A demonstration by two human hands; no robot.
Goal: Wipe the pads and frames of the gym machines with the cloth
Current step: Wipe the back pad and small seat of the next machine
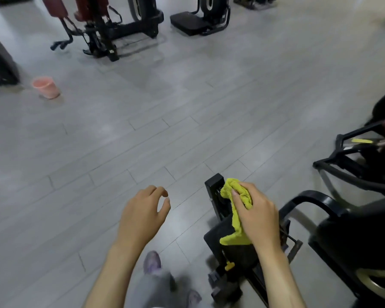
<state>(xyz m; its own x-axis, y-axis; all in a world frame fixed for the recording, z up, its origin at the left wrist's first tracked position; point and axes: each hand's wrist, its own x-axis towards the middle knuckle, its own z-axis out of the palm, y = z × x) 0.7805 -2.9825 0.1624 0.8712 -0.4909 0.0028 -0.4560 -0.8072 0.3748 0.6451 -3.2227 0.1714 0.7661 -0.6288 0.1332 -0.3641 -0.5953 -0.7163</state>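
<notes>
Right hand (257, 215) grips yellow cloth (237, 210), bunched, pressed onto black machine frame (216, 192). Left hand (142, 215) hovers left of frame, fingers loosely curled, holding nothing. Pink bucket (46, 87) far beyond frame.

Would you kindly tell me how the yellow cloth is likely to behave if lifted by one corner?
Probably floppy: the yellow cloth bunches under the right hand and droops over the black frame. Likely light, since one hand holds it. Its nubby pile suggests it grips rather than slips.
</notes>
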